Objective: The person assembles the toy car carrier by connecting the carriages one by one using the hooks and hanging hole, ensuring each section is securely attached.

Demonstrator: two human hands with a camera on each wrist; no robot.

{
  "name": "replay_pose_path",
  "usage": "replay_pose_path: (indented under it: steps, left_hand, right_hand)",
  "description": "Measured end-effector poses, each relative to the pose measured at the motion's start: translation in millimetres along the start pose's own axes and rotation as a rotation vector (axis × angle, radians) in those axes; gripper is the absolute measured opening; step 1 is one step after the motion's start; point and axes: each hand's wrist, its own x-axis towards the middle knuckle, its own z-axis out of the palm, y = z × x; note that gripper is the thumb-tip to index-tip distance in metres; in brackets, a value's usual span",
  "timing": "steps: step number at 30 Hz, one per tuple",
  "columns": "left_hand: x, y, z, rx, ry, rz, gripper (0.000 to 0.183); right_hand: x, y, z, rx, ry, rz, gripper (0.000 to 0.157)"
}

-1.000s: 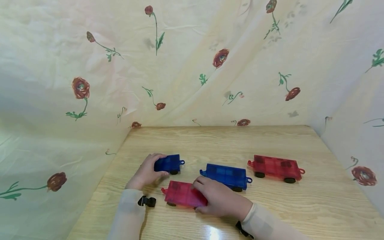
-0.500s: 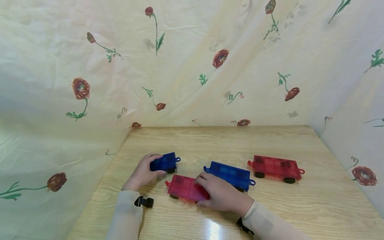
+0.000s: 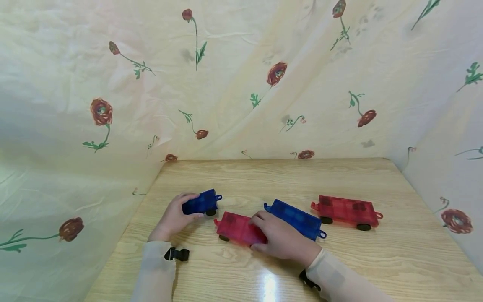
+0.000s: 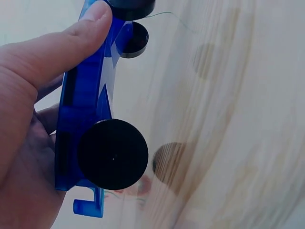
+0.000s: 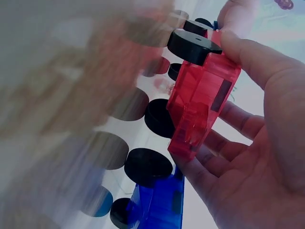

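Toward the left of the table, my left hand (image 3: 172, 219) grips a translucent blue toy train car (image 3: 206, 201), thumb on the near side. The left wrist view shows this car's black wheels (image 4: 113, 154) and hook (image 4: 89, 206). My right hand (image 3: 283, 238) holds a translucent red toy train car (image 3: 235, 228) by its right end, hook pointing left. Beyond that hand lies a second blue car (image 3: 297, 217), slanted and partly covered by the hand. In the right wrist view, the held red car (image 5: 198, 102) has the blue car (image 5: 159, 205) close beside it.
A second red car (image 3: 345, 212) stands at the right, its hook end near the slanted blue car. The wooden table (image 3: 264, 176) is bordered at the back and sides by a flowered cloth (image 3: 234, 105).
My left hand has carried its blue car left and slightly farther away. The right hand has moved right and away with its red car, while the second blue car has shifted right and turned.
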Motion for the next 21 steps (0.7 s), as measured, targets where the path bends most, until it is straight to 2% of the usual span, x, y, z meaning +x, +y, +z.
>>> replay_pose_path:
  steps: [13, 21]
  left_hand:
    - [-1.3, -0.6, -1.7, -0.032, -0.005, -0.009, 0.066]
    - [-2.2, -0.3, -1.0, -0.080, -0.026, 0.021, 0.068]
  right_hand:
    - [0.7, 8.3, 0.0, -0.023, 0.037, 0.045, 0.060]
    - [0.8, 9.9, 0.3, -0.041, 0.050, 0.083, 0.063]
